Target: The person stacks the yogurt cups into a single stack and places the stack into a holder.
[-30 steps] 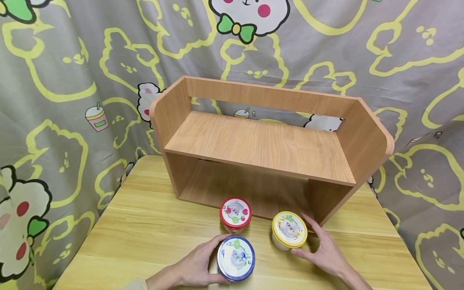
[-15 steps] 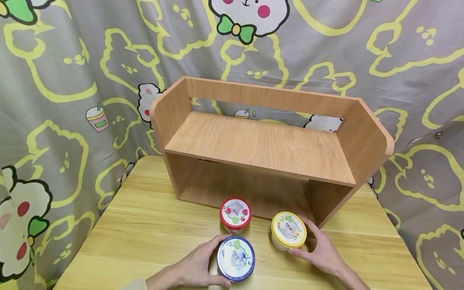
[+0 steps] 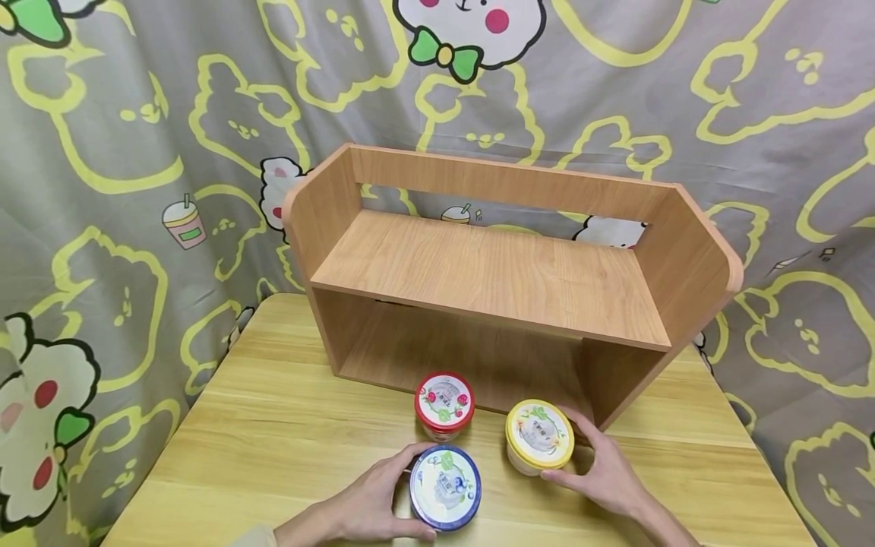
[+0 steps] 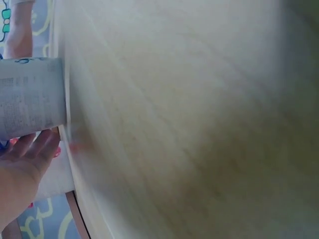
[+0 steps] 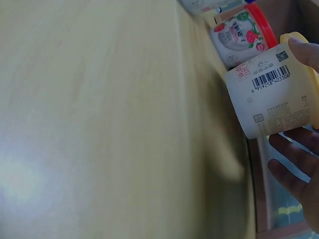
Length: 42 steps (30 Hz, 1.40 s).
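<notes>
Free space parts red tub (image 3: pixel 444 403) from yellow tub (image 3: pixel 540 434).

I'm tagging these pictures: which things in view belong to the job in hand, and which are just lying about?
In the job:
blue tub, gripped by the left hand
yellow tub, gripped by the right hand
red tub, probably: same kind

Just there:
shelf, role unclear
table
curtain
</notes>
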Tool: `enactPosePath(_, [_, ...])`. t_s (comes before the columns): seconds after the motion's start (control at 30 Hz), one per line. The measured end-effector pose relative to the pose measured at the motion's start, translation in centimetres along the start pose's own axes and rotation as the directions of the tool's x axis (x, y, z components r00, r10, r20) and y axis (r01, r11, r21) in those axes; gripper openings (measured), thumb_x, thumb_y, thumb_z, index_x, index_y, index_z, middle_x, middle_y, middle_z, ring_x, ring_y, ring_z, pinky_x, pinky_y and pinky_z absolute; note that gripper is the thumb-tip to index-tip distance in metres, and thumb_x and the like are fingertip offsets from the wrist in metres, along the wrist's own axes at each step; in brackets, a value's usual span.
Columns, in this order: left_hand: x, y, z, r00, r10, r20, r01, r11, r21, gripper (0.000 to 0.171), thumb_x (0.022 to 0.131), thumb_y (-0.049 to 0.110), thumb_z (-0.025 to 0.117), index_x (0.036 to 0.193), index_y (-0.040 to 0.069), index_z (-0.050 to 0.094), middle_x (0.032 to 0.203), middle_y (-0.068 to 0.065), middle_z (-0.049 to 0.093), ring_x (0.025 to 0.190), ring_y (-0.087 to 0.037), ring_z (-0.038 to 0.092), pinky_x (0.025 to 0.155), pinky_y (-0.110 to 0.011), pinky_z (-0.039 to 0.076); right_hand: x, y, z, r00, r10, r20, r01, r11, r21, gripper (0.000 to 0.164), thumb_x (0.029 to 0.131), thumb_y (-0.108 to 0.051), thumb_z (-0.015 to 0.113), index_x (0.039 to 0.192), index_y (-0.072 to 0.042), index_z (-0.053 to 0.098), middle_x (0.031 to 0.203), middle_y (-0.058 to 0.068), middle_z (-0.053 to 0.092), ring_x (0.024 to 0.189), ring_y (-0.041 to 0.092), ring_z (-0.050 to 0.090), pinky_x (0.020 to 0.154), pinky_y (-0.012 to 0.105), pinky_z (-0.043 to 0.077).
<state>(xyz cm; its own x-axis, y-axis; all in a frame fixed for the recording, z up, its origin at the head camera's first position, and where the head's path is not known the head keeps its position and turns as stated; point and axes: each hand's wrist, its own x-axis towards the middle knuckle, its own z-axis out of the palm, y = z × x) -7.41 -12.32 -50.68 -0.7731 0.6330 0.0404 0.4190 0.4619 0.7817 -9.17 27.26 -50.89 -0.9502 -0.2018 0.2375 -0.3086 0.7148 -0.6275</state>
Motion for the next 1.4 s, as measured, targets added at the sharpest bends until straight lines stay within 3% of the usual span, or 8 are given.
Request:
enactPosePath(0.23, [-0.1,0.0,0.1,1.0,0.008,0.001,-0.008,1.0,-0.001,0.1,0.082,0.052,0.089,0.16,0.027,0.033,0.148,0.009,0.06,0.126,-0.004,0.06,0.111,-0.03,0.053,0.4,-1.4,-0.8,0.997,-0.077,0.001,0.077,0.996,0.036,0.099,0.066,-0.036,0.102,0.15,-0.021,0.053,0.134,-0.002,0.072,0.114,0.0,0.064,0.094,0.033,0.057])
enactPosePath(0.43, [0.0,-0.1,0.3,1.0,0.016,-0.007,-0.016,1.0,-0.024,0.099,0.081,0.052,0.089,0.159,0.029,0.033,0.147,0.008,0.061,0.126,-0.005,0.061,0.111,-0.029,0.053,0.6,-3.1,-1.5,0.987,-0.161,0.003,0.161,0.986,0.033,0.104,0.062,-0.035,0.104,0.152,-0.024,0.053,0.138,-0.004,0.07,0.115,0.0,0.066,0.095,0.032,0.058])
enactPosePath(0.77, [0.2,-0.4,0.2,0.998,0.055,-0.008,-0.056,0.996,-0.071,0.097,0.081,0.048,0.09,0.158,0.027,0.035,0.147,0.004,0.063,0.128,-0.007,0.063,0.11,-0.028,0.054,1.0,-5.9,-2.5,0.957,-0.284,0.051,0.279,0.957,0.083,0.106,0.063,-0.039,0.103,0.153,-0.019,0.052,0.139,-0.002,0.07,0.121,0.002,0.065,0.095,0.035,0.06])
enactPosePath(1.0, [0.3,-0.4,0.2,0.999,0.035,0.007,-0.034,0.993,-0.115,0.096,0.081,0.046,0.091,0.158,0.027,0.035,0.147,0.004,0.062,0.129,-0.008,0.062,0.11,-0.027,0.054,1.4,-7.2,-2.4,0.933,-0.357,0.049,0.349,0.929,0.119,0.106,0.063,-0.038,0.103,0.153,-0.018,0.052,0.138,-0.003,0.071,0.12,0.004,0.067,0.094,0.032,0.059])
enactPosePath(1.1, [0.3,-0.4,0.2,0.999,0.036,0.013,-0.034,0.992,-0.123,0.096,0.082,0.045,0.091,0.158,0.027,0.035,0.148,0.003,0.062,0.13,-0.007,0.061,0.11,-0.027,0.054,1.6,-7.4,-2.3,0.922,-0.385,0.032,0.377,0.914,0.149,0.097,0.066,-0.033,0.102,0.149,-0.018,0.056,0.134,-0.003,0.073,0.115,0.005,0.068,0.094,0.03,0.059])
enactPosePath(1.27, [0.2,-0.4,0.2,0.999,0.044,0.008,-0.043,0.992,-0.12,0.096,0.082,0.044,0.091,0.158,0.025,0.035,0.149,0.003,0.061,0.129,-0.007,0.062,0.11,-0.027,0.054,1.8,-7.7,-1.3,0.907,-0.415,0.07,0.391,0.893,0.224,0.072,0.076,-0.026,0.096,0.139,-0.022,0.063,0.129,-0.006,0.075,0.111,0.006,0.07,0.094,0.027,0.059])
enactPosePath(1.4, [0.1,-0.4,0.2,0.999,0.039,0.008,-0.038,0.993,-0.109,0.097,0.082,0.043,0.091,0.158,0.025,0.035,0.149,0.003,0.061,0.127,-0.006,0.062,0.109,-0.026,0.054,1.4,-7.8,-0.2,0.919,-0.372,0.134,0.34,0.916,0.212,0.078,0.077,-0.039,0.096,0.144,-0.024,0.059,0.132,-0.006,0.073,0.113,0.003,0.067,0.095,0.026,0.058])
